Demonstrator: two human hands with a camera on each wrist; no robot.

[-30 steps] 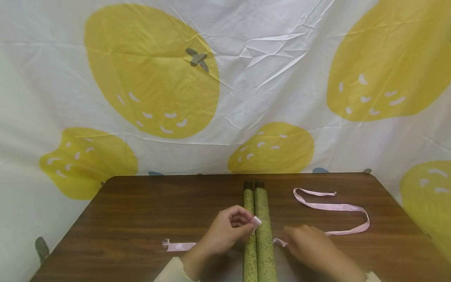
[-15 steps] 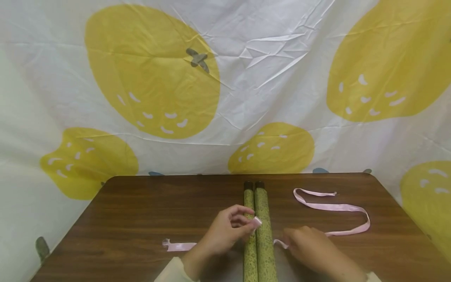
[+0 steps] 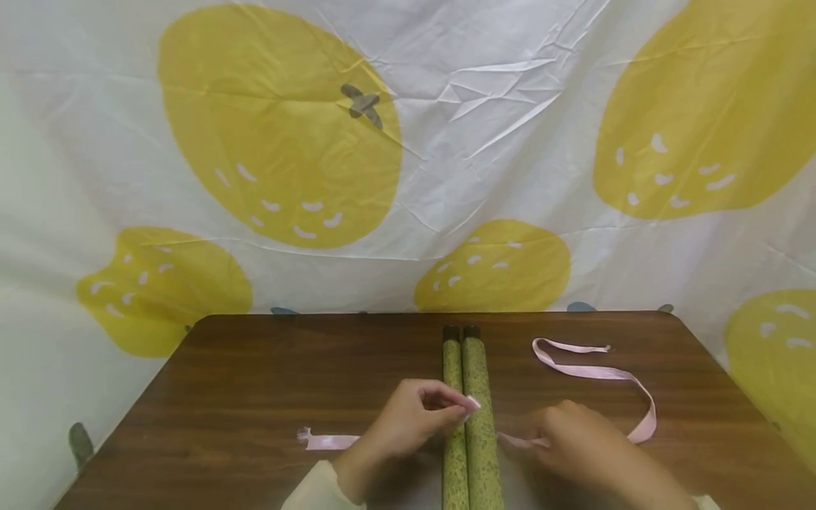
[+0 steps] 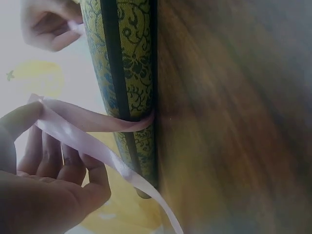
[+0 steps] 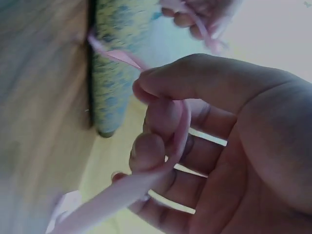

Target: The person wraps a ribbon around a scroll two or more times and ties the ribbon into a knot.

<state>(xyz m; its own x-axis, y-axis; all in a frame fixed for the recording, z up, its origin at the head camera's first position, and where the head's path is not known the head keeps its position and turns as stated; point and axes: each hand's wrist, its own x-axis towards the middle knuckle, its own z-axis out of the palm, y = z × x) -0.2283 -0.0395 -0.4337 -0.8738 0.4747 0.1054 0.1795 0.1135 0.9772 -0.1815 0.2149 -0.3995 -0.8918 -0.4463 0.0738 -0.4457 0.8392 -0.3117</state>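
Observation:
A pink satin ribbon [image 3: 599,372] runs beneath two long green-gold patterned rolls [image 3: 482,425] with dark ends, which lie side by side on the table. Above the rolls my left hand [image 3: 408,419] pinches the ribbon between thumb and index finger. In the left wrist view the ribbon [image 4: 78,139] comes from around a roll to those fingertips, then hangs down past the palm. To the right of the rolls my right hand [image 3: 576,443] grips the ribbon near them. The right wrist view shows the ribbon [image 5: 122,192] threaded through its curled fingers.
The brown wooden table [image 3: 268,382] reaches back to a white cloth [image 3: 472,163] printed with yellow fruit. Left of my left hand lies a frayed ribbon end [image 3: 328,442]. The ribbon's long tail curves across the table's right side.
My right hand has moved slightly right, drawing its ribbon along; the curve of the tail has shifted. My left hand still pinches the ribbon, its fingers now closer together.

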